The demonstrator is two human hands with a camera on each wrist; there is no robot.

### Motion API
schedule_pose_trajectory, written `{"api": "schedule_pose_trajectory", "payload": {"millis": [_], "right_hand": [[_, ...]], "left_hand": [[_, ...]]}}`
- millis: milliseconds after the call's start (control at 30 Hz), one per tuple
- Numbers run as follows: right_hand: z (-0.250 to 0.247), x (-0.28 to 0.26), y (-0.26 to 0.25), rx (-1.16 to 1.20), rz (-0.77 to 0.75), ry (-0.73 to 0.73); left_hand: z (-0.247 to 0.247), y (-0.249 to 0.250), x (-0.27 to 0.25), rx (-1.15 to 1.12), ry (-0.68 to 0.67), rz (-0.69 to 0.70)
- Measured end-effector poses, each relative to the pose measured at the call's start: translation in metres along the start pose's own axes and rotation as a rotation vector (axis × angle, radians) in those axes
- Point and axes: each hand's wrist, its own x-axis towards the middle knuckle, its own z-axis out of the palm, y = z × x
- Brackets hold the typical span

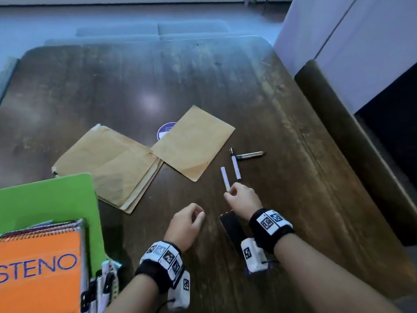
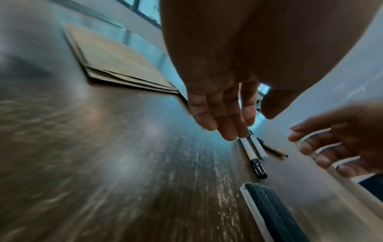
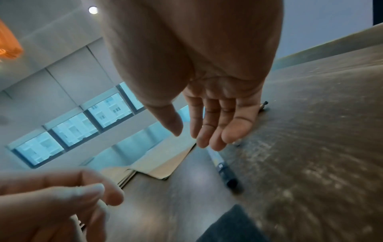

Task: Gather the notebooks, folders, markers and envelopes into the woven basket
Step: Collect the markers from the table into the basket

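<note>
Where head view hides: marker [image 2: 256, 165] cap, seemingly.

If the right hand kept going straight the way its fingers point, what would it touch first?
Most likely the nearest white marker: the right hand already has its fingertips at the marker's near end. Contact can't be confirmed; depth is unclear.

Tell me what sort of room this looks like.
Probably an office or meeting room: a long dark wooden table, manila folders and markers lying on it, and a row of windows facing another building.
</note>
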Motion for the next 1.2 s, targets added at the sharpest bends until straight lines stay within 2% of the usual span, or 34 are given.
{"api": "schedule_pose_trajectory", "payload": {"millis": [133,367,467,667,833,933,1033,1200], "right_hand": [[-0.027,0.044,0.026,-0.017,0.036,0.030],[-0.039,0.110,0.050,-0.125,-0.036,0.051],[-0.043,0.136,0.054,-0.148,-0.092,0.114],[-0.049,0.174,0.055,-0.423,-0.192,0.130],[-0.046,0.186,0.052,-0.603,-0.198,0.226],[-0.048,0.188,0.050,-0.587,-0.188,0.234],[-0.047,0.186,0.052,-0.536,-0.159,0.181],[-0.042,0.163,0.049,-0.079,-0.050,-0.013]], "left_hand": [[0.039,0.030,0.055,0.042,-0.046,-0.012],[0.081,0.069,0.137,0.204,0.069,-0.066],[0.092,0.086,0.168,0.276,0.104,-0.103],[0.105,0.107,0.200,0.448,0.051,-0.227],[0.109,0.110,0.207,0.393,0.033,-0.252],[0.111,0.107,0.205,0.373,0.053,-0.239],[0.113,0.102,0.200,0.364,0.040,-0.265],[0.115,0.090,0.183,0.355,0.041,-0.214]]}}
